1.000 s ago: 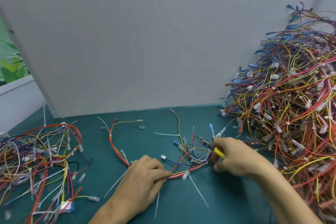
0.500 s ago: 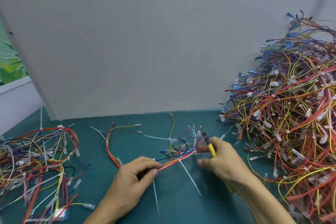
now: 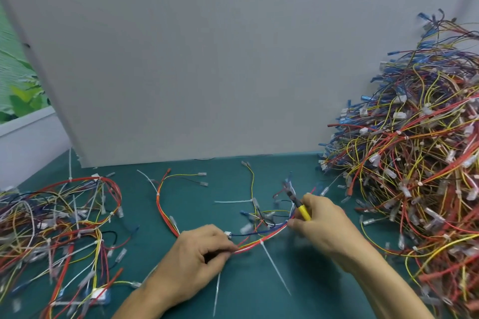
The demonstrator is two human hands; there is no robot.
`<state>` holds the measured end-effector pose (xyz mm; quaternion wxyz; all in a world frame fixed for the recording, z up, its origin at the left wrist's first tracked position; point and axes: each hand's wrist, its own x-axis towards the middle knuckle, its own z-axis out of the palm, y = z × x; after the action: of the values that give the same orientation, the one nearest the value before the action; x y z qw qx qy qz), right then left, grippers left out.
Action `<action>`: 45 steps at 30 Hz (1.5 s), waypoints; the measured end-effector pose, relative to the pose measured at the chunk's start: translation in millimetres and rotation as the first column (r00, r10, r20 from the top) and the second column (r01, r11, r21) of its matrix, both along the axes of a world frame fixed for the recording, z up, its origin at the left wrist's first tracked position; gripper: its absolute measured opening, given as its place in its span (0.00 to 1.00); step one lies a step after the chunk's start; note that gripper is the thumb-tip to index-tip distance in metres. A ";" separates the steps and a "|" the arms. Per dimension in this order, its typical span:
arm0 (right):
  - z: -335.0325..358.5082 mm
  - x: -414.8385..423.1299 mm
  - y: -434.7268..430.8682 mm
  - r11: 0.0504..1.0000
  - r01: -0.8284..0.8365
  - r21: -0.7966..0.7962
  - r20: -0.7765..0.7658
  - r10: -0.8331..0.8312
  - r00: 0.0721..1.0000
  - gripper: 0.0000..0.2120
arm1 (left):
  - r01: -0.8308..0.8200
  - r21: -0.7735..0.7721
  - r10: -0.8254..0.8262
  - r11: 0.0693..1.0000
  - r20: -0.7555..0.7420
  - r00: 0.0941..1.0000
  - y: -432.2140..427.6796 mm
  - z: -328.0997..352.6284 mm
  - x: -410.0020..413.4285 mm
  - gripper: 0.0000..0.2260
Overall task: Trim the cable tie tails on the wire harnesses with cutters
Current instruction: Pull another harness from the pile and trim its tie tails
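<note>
Right hand is sitting further left than a second ago, with the cutters now pointing up-frame instead of left; its grip is wrapping the yellow handle. Left hand is pinching the wire harness, which is stretching between both hands at lower centre over the desk. Cable tie tail is sticking out toward bottom right.

In front of me I see a plain grey panel standing upright at the back of the counter, whose surface is dark teal. At the far left, past the panel's edge, a white ledge runs below a window showing green leaves. The light is soft and even.
</note>
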<state>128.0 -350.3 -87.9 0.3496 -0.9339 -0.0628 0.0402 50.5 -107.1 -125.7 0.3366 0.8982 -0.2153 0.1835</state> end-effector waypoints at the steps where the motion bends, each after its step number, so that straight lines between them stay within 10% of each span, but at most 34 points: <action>1: -0.6 -0.3 -0.4 0.997 -0.018 -0.079 -0.045 0.014 0.999 0.08 | 0.010 0.084 -0.012 0.996 0.020 1.000 0.8 0.5 0.0 0.08; 10: 4.2 -1.5 -11.2 0.929 -0.181 -0.322 -0.262 0.097 0.960 0.11 | -0.033 0.225 0.026 0.974 0.035 0.999 1.9 -1.2 -0.2 0.06; 21: -1.9 -5.9 12.2 0.985 -0.138 -0.107 0.155 0.154 0.976 0.04 | -0.040 0.195 0.036 0.980 0.025 0.999 -33.0 13.9 16.8 0.07; 36: -33.7 -8.7 32.1 0.947 0.070 -0.315 0.257 0.014 0.966 0.11 | 0.048 0.293 -0.028 0.955 -0.072 0.997 -51.9 -2.4 38.5 0.14; 45: -27.3 3.6 19.7 0.980 0.123 -0.157 0.076 -0.112 0.991 0.09 | -0.140 0.421 0.255 0.896 -0.231 0.939 -79.7 11.4 57.2 0.09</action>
<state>131.6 -330.6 -115.3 0.2724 -0.9620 -0.0156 -0.0066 107.7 -186.7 -114.3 0.1530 0.9818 -0.1052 0.0403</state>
